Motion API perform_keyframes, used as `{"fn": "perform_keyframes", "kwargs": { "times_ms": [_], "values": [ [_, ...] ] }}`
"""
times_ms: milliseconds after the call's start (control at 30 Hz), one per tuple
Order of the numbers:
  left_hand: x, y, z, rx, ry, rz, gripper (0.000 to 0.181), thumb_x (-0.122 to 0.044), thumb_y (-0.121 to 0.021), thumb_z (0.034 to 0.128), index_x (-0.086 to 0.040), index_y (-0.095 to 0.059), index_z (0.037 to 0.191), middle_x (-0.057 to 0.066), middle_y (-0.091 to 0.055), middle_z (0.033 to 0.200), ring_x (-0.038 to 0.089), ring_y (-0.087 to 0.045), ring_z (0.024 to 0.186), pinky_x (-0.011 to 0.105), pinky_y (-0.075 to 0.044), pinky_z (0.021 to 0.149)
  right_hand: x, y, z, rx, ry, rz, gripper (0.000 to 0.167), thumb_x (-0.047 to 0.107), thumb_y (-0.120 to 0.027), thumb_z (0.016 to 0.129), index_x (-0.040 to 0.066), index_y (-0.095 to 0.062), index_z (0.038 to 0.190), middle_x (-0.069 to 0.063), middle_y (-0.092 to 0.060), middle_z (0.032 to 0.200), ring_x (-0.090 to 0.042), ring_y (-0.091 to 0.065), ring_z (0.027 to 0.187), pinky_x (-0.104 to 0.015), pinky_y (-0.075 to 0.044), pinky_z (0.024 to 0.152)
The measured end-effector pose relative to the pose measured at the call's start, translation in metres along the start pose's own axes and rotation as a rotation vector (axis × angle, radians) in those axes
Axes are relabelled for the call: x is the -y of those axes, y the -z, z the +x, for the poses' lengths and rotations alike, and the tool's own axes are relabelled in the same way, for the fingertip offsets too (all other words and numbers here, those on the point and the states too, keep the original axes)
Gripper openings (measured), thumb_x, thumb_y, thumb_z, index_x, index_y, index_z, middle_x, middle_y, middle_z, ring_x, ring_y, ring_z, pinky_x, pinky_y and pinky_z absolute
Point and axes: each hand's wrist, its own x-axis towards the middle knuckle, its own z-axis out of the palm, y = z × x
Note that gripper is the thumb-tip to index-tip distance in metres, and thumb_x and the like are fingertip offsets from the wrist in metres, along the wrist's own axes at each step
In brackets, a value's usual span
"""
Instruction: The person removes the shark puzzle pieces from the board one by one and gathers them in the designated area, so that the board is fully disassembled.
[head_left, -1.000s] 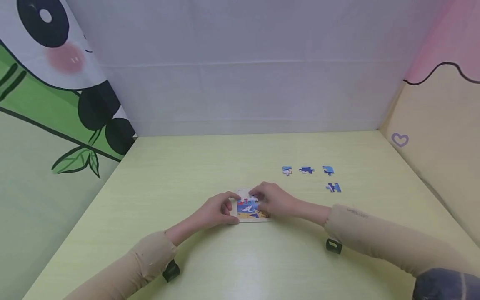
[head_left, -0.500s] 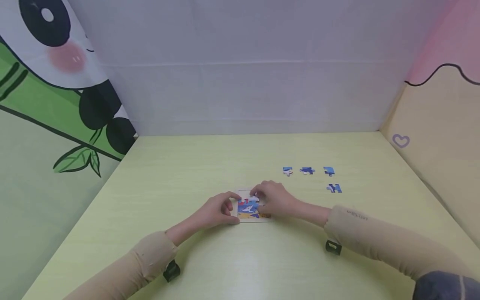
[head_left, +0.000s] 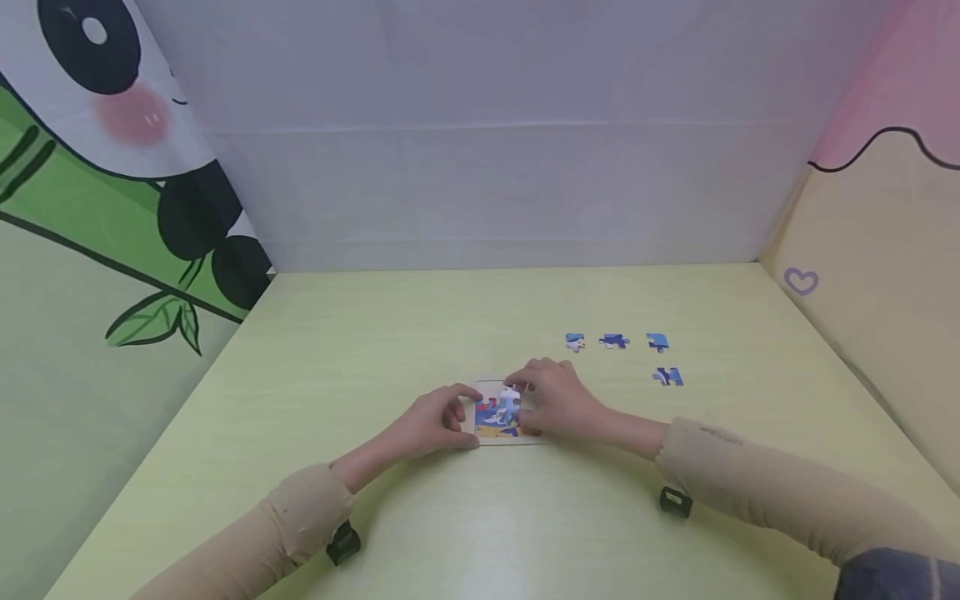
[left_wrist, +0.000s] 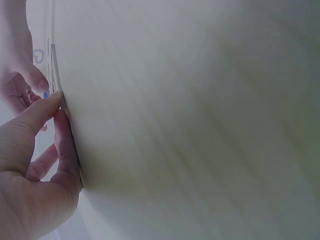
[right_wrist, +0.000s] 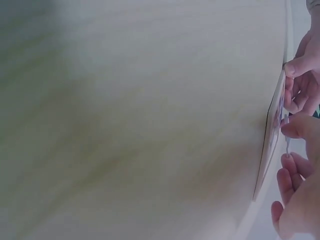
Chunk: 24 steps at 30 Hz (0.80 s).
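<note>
A small jigsaw board [head_left: 491, 441] with a pale border lies flat on the table, its picture in blue, red and sandy yellow. My left hand [head_left: 431, 423] holds the board's left side, forefinger near the upper corner and thumb at the lower one. Over the board, my right hand [head_left: 558, 402] pinches a jigsaw piece [head_left: 511, 398] between thumb and finger, tilted up from the picture. From the right wrist view, that piece [right_wrist: 287, 137] is seen edge-on, just off the board [right_wrist: 270, 135]. My right hand hides the board's right part.
Several loose jigsaw pieces lie beyond my right hand: three in a row, on the left [head_left: 575, 342], in the middle [head_left: 614, 342] and on the right [head_left: 657, 342], plus another piece [head_left: 667, 377] nearer. A pale cloth wall [head_left: 480, 192] rises behind the table [head_left: 375, 333].
My right hand has shifted slightly to the right, and the piece in its fingers now shows tilted up. My left hand and the loose pieces have stayed put.
</note>
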Motion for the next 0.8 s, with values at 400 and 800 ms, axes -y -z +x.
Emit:
{"fn": "perform_keyframes", "kwargs": {
  "times_ms": [400, 800],
  "values": [
    [-0.001, -0.002, 0.001, -0.012, -0.004, -0.007, 0.061, -0.019, -0.084, 0.0774, -0.014, -0.057, 0.132, 0.003, -0.058, 0.094, 0.013, -0.056, 0.078, 0.025, -0.046, 0.071, -0.026, 0.014, -0.017, -0.056, 0.0, 0.008, 0.043, 0.02, -0.078, 0.081, 0.018, -0.069, 0.123, 0.008, -0.068, 0.101, -0.012, -0.057, 0.101, -0.038, -0.034, 0.094],
    [0.0, -0.003, 0.004, -0.014, 0.011, 0.001, 0.062, -0.021, -0.084, 0.0771, -0.015, -0.057, 0.132, 0.002, -0.058, 0.094, 0.013, -0.056, 0.079, 0.025, -0.046, 0.072, -0.077, 0.031, -0.038, -0.129, -0.046, -0.115, 0.046, 0.016, -0.077, 0.08, 0.014, -0.067, 0.125, 0.0, -0.069, 0.11, -0.023, -0.059, 0.111, -0.048, -0.038, 0.097]
  ]
}}
